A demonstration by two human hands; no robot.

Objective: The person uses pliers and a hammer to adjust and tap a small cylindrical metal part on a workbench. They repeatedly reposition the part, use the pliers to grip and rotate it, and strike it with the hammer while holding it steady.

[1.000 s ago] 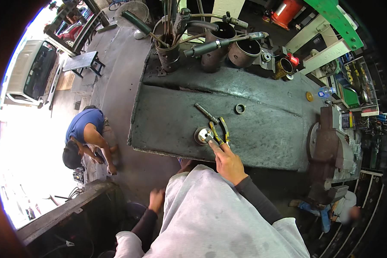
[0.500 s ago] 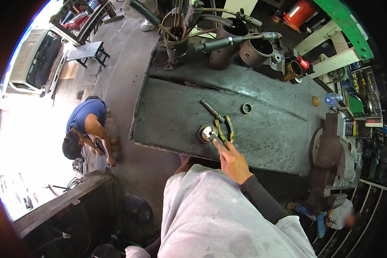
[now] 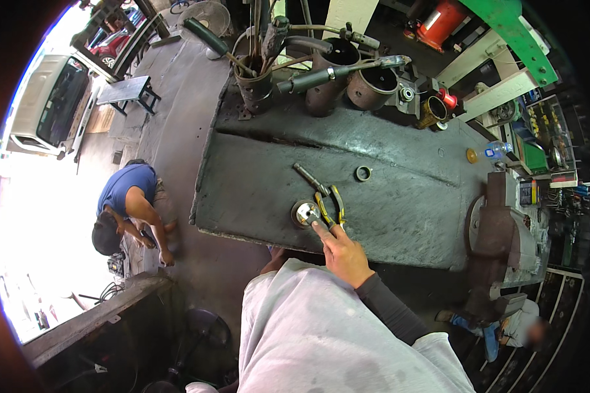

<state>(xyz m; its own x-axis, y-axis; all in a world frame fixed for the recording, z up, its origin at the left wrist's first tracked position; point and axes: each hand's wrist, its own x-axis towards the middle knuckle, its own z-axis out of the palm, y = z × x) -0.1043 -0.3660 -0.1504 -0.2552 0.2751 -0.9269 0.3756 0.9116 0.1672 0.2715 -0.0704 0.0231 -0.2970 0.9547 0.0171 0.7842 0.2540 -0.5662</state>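
My right hand (image 3: pixel 343 254) reaches onto the dark steel workbench (image 3: pixel 400 209) and its fingertips rest on a round, shiny metal part (image 3: pixel 304 213) near the bench's front edge. Yellow-handled pliers (image 3: pixel 329 203) lie right beside that part, jaws pointing toward the far left, and my fingers touch or nearly touch their handles. Whether I grip anything, I cannot tell. A small metal ring (image 3: pixel 363 173) lies a little farther back. My left hand is hidden below my grey shirt (image 3: pixel 321 340).
Metal cylinders and pipes holding tools (image 3: pixel 321 72) stand along the bench's back edge. A large vise (image 3: pixel 498 229) sits at the right end. A person in a blue shirt (image 3: pixel 128 203) crouches on the concrete floor to the left. A green frame (image 3: pixel 505 39) rises at back right.
My view has shifted slightly, so the bench sits more to the right. My left hand, seen low beside my body a second ago, has gone out of sight. My right hand stays at the round part.
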